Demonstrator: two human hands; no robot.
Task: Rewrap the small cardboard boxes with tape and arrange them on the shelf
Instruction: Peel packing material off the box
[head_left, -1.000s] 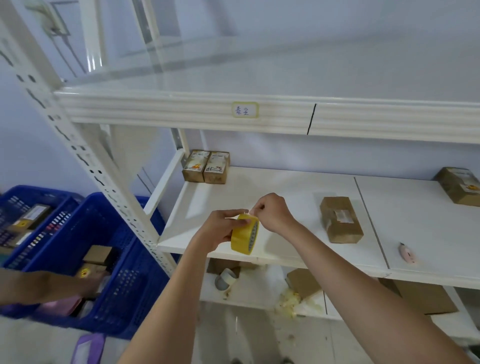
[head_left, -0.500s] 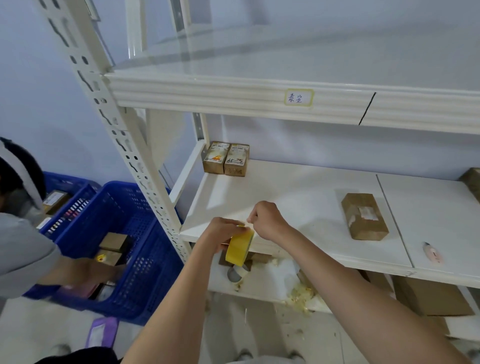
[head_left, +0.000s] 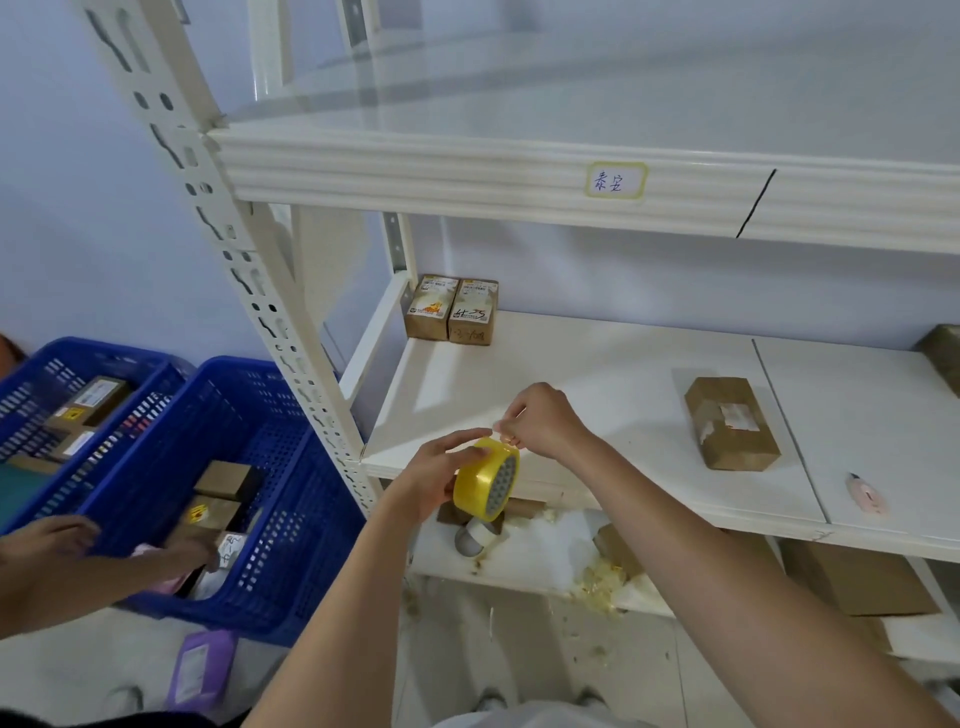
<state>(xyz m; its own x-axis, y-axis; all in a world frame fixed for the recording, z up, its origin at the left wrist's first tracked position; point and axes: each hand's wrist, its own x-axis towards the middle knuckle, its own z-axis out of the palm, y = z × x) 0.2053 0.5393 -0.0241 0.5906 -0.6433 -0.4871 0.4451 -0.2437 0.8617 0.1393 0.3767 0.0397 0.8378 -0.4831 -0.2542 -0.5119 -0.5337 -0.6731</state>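
Note:
My left hand (head_left: 434, 475) grips a yellow roll of clear tape (head_left: 485, 478) in front of the white shelf board (head_left: 597, 379). My right hand (head_left: 540, 421) pinches the loose tape end at the top of the roll. A taped brown cardboard box (head_left: 730, 423) lies flat on the shelf to the right of my hands. Two small labelled boxes (head_left: 452, 309) stand side by side in the shelf's back left corner.
Two blue plastic crates (head_left: 270, 467) with small boxes stand on the floor at left; another person's hands (head_left: 49, 538) reach into them. A pink cutter (head_left: 865, 493) lies on the shelf at right. The lower shelf holds a tape roll (head_left: 475, 538), scraps and cardboard boxes (head_left: 857, 579).
The view has swung left and down. My hands have stayed together on the tape roll, the right fingers now lifted slightly above it. The other person's hands have shifted at the crates.

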